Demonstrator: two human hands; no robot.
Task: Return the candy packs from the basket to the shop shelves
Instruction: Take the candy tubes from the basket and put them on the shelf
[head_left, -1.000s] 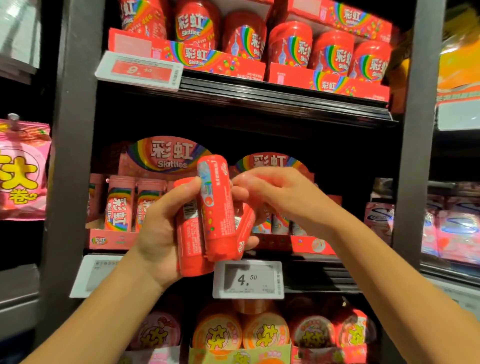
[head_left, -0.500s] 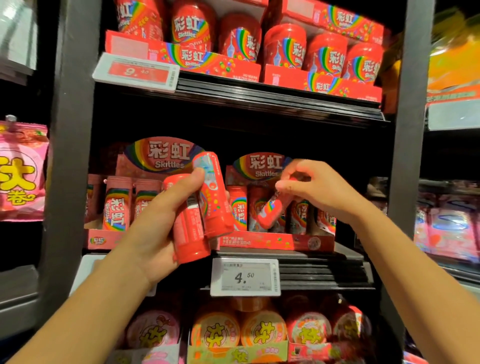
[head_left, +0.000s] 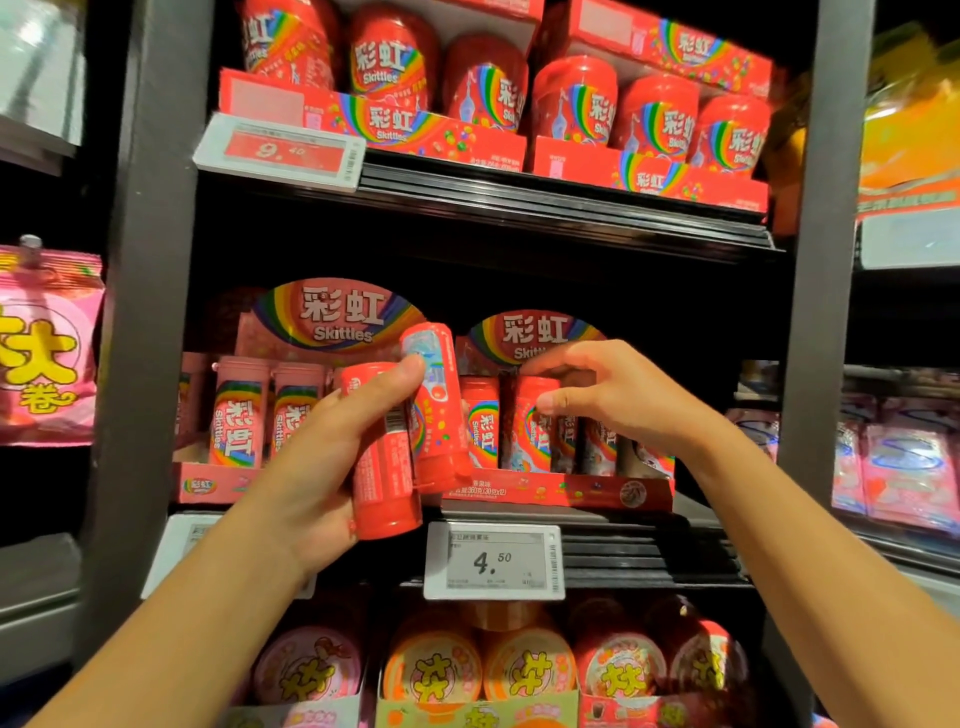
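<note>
Right hand (head_left: 608, 395) seemingly pinches a tube (head_left: 530, 441) inside crowded tray (head_left: 571, 492).

1. A dark metal shelf unit with grey uprights (head_left: 150, 312) is carrying three stocked levels.
2. The top shelf (head_left: 545, 208) is bearing red cardboard display trays (head_left: 467, 143). Round red plastic candy tubs (head_left: 389, 57) are standing in them. A red-faced price label (head_left: 280, 150) is hanging on the shelf's front edge at the left.
3. The middle shelf (head_left: 649, 545) is bearing a pink cardboard tray (head_left: 208, 486) of slim pink candy tubes (head_left: 236, 410). To its right a red cardboard tray (head_left: 571, 491) is holding slim red plastic candy tubes (head_left: 483, 426). All are standing upright. A white price tag (head_left: 493, 561) is hanging on this shelf's edge.
4. On the lowest level, round orange and pink tubs (head_left: 431, 670) are sitting in low cardboard trays (head_left: 467, 714).
</note>
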